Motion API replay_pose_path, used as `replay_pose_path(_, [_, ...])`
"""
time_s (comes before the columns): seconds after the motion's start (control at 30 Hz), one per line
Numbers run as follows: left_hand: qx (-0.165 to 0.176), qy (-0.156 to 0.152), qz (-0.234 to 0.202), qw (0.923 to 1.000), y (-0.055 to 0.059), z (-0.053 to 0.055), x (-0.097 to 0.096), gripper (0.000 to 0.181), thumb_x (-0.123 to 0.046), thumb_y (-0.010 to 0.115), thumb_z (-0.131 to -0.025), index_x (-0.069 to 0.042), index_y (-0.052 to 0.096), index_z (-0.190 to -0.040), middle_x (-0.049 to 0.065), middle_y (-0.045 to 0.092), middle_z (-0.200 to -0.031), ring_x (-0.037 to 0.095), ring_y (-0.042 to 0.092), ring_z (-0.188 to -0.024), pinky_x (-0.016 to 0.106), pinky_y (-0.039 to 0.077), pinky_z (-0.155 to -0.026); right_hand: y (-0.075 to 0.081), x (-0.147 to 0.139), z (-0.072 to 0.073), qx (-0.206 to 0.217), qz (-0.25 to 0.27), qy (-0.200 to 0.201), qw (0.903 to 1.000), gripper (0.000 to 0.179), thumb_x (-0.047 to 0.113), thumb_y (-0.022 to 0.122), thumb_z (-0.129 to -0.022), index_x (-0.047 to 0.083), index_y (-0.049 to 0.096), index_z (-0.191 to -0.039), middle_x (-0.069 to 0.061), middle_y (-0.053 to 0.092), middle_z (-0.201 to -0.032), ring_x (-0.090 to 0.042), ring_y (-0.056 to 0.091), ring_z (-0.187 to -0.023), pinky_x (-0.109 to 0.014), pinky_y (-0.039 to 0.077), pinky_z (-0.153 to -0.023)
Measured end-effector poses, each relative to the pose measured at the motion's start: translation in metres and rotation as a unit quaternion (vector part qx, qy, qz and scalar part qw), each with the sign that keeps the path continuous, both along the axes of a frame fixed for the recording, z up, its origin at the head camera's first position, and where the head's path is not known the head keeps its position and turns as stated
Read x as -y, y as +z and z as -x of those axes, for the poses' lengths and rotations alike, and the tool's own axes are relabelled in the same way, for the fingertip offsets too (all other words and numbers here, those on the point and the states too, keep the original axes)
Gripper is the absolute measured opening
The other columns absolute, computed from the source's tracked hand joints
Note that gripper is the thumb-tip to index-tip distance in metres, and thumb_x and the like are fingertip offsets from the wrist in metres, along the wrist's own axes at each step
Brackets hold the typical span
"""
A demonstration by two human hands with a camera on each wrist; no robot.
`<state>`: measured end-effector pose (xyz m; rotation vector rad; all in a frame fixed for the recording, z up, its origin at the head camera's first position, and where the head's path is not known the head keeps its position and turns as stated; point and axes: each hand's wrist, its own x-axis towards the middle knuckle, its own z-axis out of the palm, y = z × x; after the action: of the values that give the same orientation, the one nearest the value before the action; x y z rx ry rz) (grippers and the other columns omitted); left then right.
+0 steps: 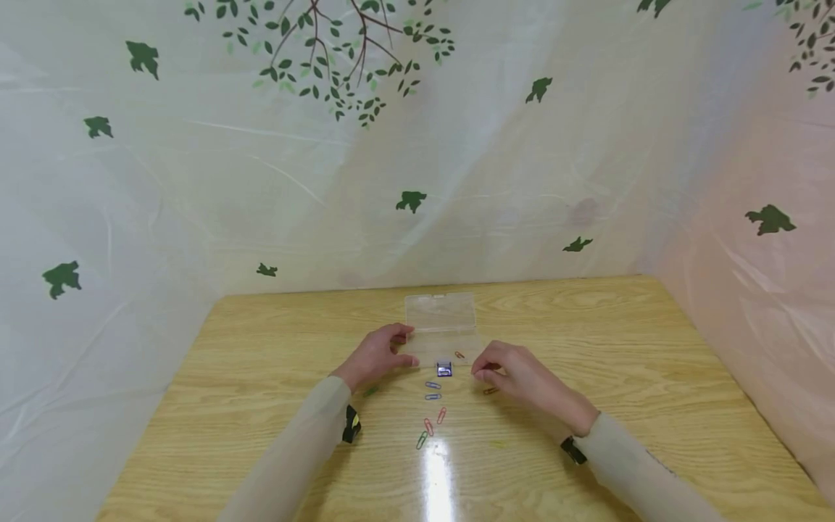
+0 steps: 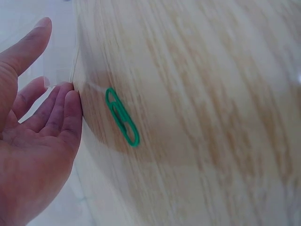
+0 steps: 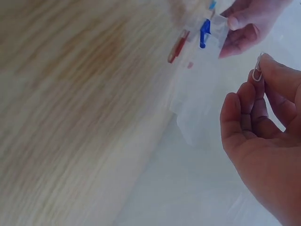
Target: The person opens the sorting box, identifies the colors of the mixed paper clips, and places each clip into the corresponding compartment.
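Note:
A clear plastic box (image 1: 443,344) stands with its lid (image 1: 440,310) raised at the back of the table. My left hand (image 1: 378,357) rests at its left side, thumb near the front corner, fingers spread and loosely bent against the edge. Between thumb and forefinger, my right hand (image 1: 515,371) pinches a whitish paper clip (image 3: 257,70), just off the box's front right corner. Inside the box lies a red paper clip (image 1: 459,355). A blue piece (image 1: 444,370) sits at the box's front edge. Beside my left hand is a green paper clip (image 2: 123,117).
In front of the box lie blue paper clips (image 1: 433,396), red paper clips (image 1: 441,415) and another green clip (image 1: 422,439). A yellow clip (image 1: 498,444) lies farther right, and an orange-brown clip (image 1: 490,391) is under my right hand. Leaf-printed sheeting (image 1: 496,181) surrounds the wooden table (image 1: 274,406).

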<state>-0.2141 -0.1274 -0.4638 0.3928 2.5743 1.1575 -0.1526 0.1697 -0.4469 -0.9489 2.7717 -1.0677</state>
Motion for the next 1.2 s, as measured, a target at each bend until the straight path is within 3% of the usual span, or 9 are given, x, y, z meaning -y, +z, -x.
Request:
replay_pose_path(0.27, [0.003, 0.001, 0.003, 1.0, 0.0, 0.001, -0.002, 0.064, -0.022, 0.084, -0.089, -0.009, 0.056, -0.146, 0.01, 0.062, -0.135, 0.027, 0.058, -0.121, 0.045, 0.048, -0.107, 0.002, -0.001, 0.002, 0.01, 0.031, -0.03, 0.999, 0.004, 0.008, 0.071, -0.098, 0.009, 0.075, -0.099, 0.006, 0.068, -0.096, -0.006, 0.062, -0.086, -0.025, 0.056, -0.073])
replay_pose_path(0.67, [-0.003, -0.003, 0.003, 1.0, 0.0, 0.001, -0.002, 0.064, -0.021, 0.084, -0.09, -0.007, 0.056, -0.145, 0.01, 0.062, -0.134, 0.027, 0.058, -0.12, 0.045, 0.049, -0.106, 0.005, 0.0, 0.009, -0.055, 0.079, -0.071, 0.9928, 0.007, 0.007, 0.075, -0.095, 0.008, 0.077, -0.102, 0.003, 0.072, -0.095, -0.009, 0.067, -0.085, -0.028, 0.059, -0.073])
replay_pose_path(1.0, [-0.008, -0.002, -0.002, 1.0, -0.001, 0.001, -0.001, 0.064, -0.022, 0.084, -0.089, -0.007, 0.057, -0.145, 0.01, 0.063, -0.134, 0.028, 0.059, -0.12, 0.046, 0.049, -0.106, 0.011, 0.003, 0.015, -0.035, 0.092, -0.129, 0.9868, 0.009, 0.01, 0.074, -0.097, 0.009, 0.077, -0.104, 0.002, 0.074, -0.099, -0.014, 0.067, -0.087, -0.029, 0.057, -0.072])
replay_pose_path(1.2, [-0.007, -0.001, 0.0, 1.0, -0.002, 0.002, 0.0, 0.064, -0.023, 0.084, -0.089, -0.007, 0.057, -0.145, 0.01, 0.063, -0.133, 0.027, 0.059, -0.119, 0.046, 0.049, -0.105, 0.012, 0.005, 0.021, -0.045, 0.1, -0.149, 0.9827, 0.007, 0.009, 0.074, -0.096, 0.008, 0.077, -0.102, 0.001, 0.075, -0.097, -0.015, 0.067, -0.087, -0.029, 0.056, -0.072])
